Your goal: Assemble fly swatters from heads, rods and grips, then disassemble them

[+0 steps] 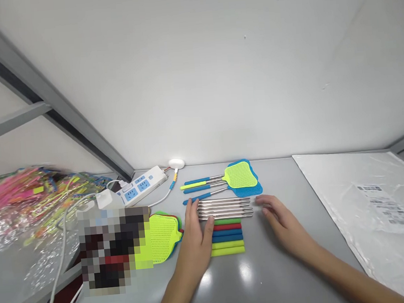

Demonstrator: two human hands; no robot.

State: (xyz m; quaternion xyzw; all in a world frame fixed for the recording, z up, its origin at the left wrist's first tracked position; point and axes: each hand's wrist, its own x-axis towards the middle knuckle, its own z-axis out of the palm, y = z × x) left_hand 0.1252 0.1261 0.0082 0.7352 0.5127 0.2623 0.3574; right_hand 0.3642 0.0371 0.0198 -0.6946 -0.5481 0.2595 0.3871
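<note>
A row of several silver metal rods [225, 208] lies side by side on the grey table. My left hand [196, 232] rests at their left ends, its thumb and fingers spread and touching the row, not closed round it. Just off the right ends is my right hand [281, 222], fingers and thumb apart, holding nothing. Several foam-like handle tubes in green, red, blue and yellow-green [227, 239] are lined up below the rods. Left of my left hand sits a stack of fly swatter heads [162, 237], a yellow-green one on top.
Behind the rods lie several fly swatters with handles [240, 174]. A white power strip [143, 185] with cables stands at the back left, near bagged colourful items [32, 199]. A large white plastic package [379, 202] covers the right side. Part of the left is pixelated.
</note>
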